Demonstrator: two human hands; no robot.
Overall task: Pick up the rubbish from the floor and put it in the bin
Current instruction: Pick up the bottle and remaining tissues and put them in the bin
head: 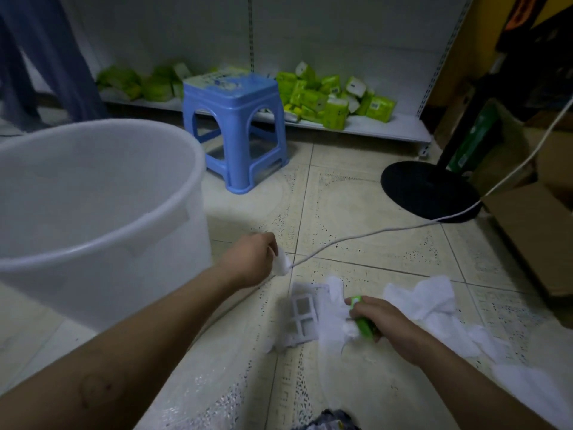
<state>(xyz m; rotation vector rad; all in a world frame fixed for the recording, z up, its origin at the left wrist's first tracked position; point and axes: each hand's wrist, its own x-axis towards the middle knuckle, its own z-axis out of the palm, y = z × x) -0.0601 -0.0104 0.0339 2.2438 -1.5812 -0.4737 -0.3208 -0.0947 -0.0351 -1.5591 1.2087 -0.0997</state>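
The left hand (251, 262) pinched a small tissue (283, 263) mid-frame; the right hand (384, 327) gripped a green wrapper (364, 325) lower right. The bin (139, 290) at left looked empty, so most work remained: more tissues (431, 299) and a plastic grid (302, 315) lay nearby.

Translucent plastic bin (102, 187), glossy tiled floor (356, 243)
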